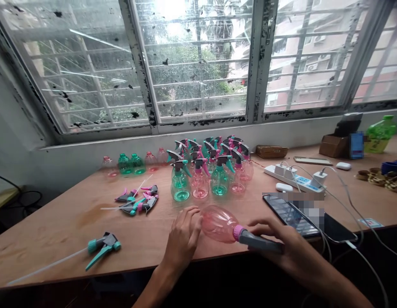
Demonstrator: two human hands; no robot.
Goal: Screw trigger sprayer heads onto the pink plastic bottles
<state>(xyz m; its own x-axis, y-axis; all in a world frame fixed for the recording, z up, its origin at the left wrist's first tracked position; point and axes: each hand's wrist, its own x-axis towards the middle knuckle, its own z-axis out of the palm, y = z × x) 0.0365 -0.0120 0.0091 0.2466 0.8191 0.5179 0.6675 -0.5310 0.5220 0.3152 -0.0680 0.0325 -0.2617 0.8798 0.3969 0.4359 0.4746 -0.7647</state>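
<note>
Pink bottle [219,223] is gripped by its sprayer [261,242] in the right hand [285,234]; it is best steadied by the left hand [184,230], loosely cupped beside it

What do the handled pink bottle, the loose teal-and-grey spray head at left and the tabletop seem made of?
Pink bottle: probably plastic, glossy; tinted, see-through, with highlights. Spray head: likely moulded plastic, smooth; opaque, evenly coloured body. Tabletop: wood or laminate, low sheen; brown, faintly streaked.

The held bottle [217,223] is gleaming in smooth plastic; its sprayer [261,242] is looking matt, perhaps plastic; the wooden surface [54,226] is shining faintly.
</note>
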